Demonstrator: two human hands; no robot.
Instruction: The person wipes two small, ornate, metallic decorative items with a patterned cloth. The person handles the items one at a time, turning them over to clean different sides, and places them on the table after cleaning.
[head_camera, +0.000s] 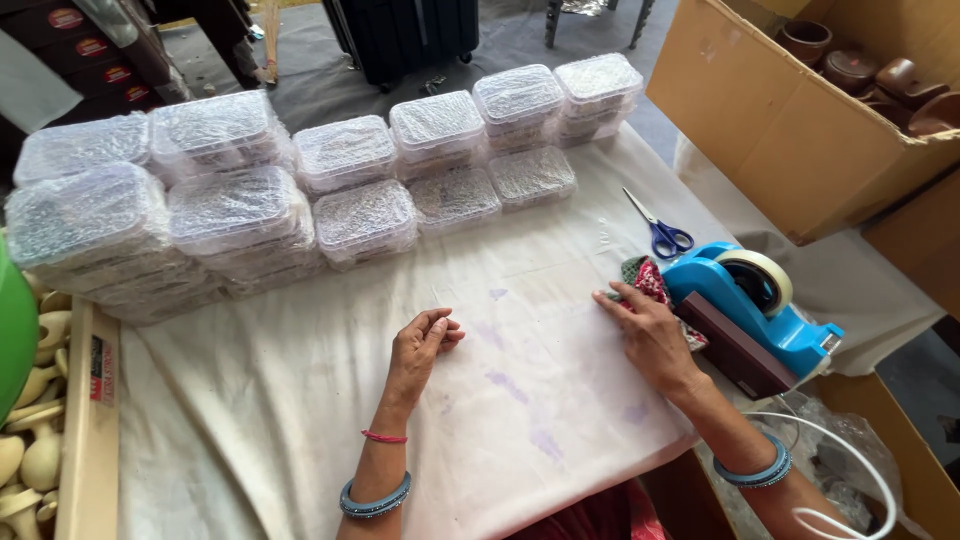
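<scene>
The cloth-covered table (300, 400) is lined at its far edge with wrapped boxes (250, 200). The blue tape dispenser (750, 300) lies at the right edge, long axis running near-right to far-left. The right hand (650, 335) is laid flat, unclenched, touching a patterned cloth (648, 280) beside the dispenser. The left hand (420, 350) rests loosely curled, holding nothing, well apart.

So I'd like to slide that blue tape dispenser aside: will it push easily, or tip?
The blue tape dispenser looks long, low and broad-based, so it probably won't tip. It seems chunky for its size, likely weighted, so expect some drag on the white cloth, which may bunch. It overhangs near the table edge, beside the right hand, so push it inward.
</scene>
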